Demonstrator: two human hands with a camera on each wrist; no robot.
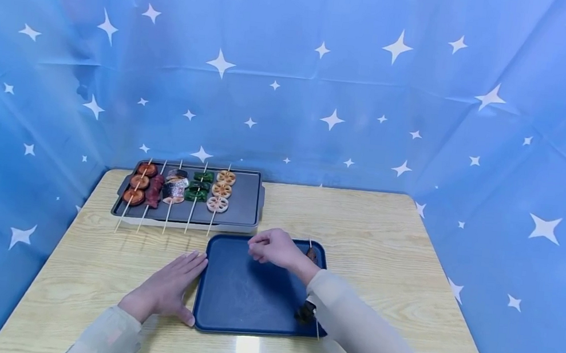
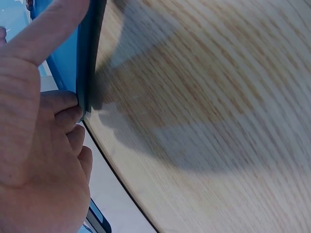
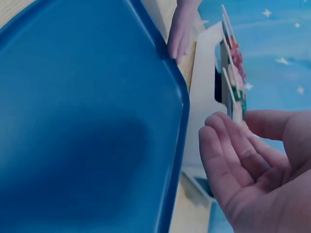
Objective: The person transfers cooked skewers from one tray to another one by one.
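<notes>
A dark blue tray [image 1: 249,305] lies on the table. My left hand [image 1: 167,288] rests at its left edge, fingers spread and straight; in the left wrist view the fingers of that hand [image 2: 43,145] touch the tray's side [image 2: 87,53]. Over the tray's upper part is my right hand [image 1: 277,249], with nothing in its fingers. The right wrist view shows this hand [image 3: 257,165] with relaxed, slightly bent fingers beyond the tray rim [image 3: 181,111]. One skewer with brown food [image 1: 311,254] lies along the tray's right side, partly hidden by my right forearm.
Behind and left stands a grill [image 1: 245,195] with several skewers on it: round brown slices [image 1: 140,181], red meat [image 1: 154,190], fish-like pieces [image 1: 175,188], green pieces [image 1: 197,190] and lotus slices [image 1: 221,190]. A blue starry curtain [image 1: 289,114] surrounds the wooden table [image 1: 375,232].
</notes>
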